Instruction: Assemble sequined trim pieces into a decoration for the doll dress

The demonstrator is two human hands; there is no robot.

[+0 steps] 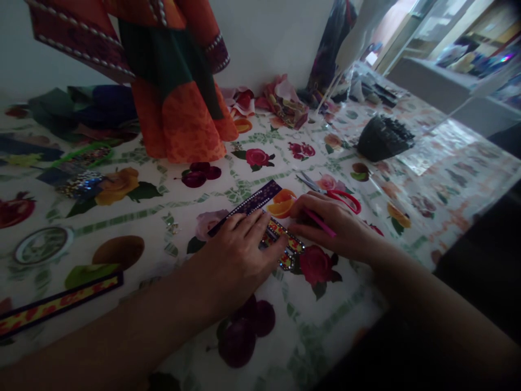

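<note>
My left hand (242, 252) lies with fingers stretched out over a dark purple strip (266, 194) edged with small shiny studs, pressing it to the table. Just past its fingertips, yellow and red patterned pieces (290, 244) with sparkling edges show from beneath. Much of these pieces is hidden by the hand. To the right, my right hand (331, 220) is closed around a thin pink stick-like tool (320, 222), its tip near the patterned pieces. Scissors (344, 200) with red handles lie partly behind the right hand.
A flowered tablecloth (252, 130) covers the table. An orange and green dress-like form (183, 119) stands at the back. A green-rimmed tray of beads (87, 156) and a yellow-red strip (65, 301) are at left. A black container (382, 140) stands at right; cloth scraps (285, 103) lie behind.
</note>
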